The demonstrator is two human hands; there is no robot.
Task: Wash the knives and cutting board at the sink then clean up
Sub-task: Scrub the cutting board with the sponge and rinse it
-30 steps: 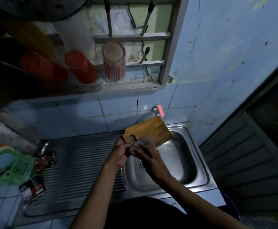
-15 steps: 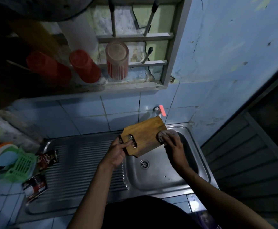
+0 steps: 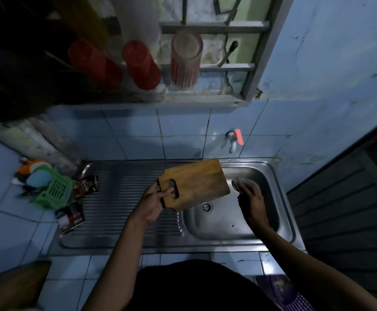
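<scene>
The cutting board [image 3: 195, 184] is gripped at its handle slot by the left hand [image 3: 152, 204], above the sink's [image 3: 279, 239] left rim. Its long axis is seen running from 8 to 2 o'clock. At 3 o'clock from the board, just clear of its far corner, a scrubbing pad [image 3: 244, 184] is clutched in the right hand [image 3: 251, 202]. The tap [image 3: 233, 140] is noted beyond, at 12 o'clock.
</scene>
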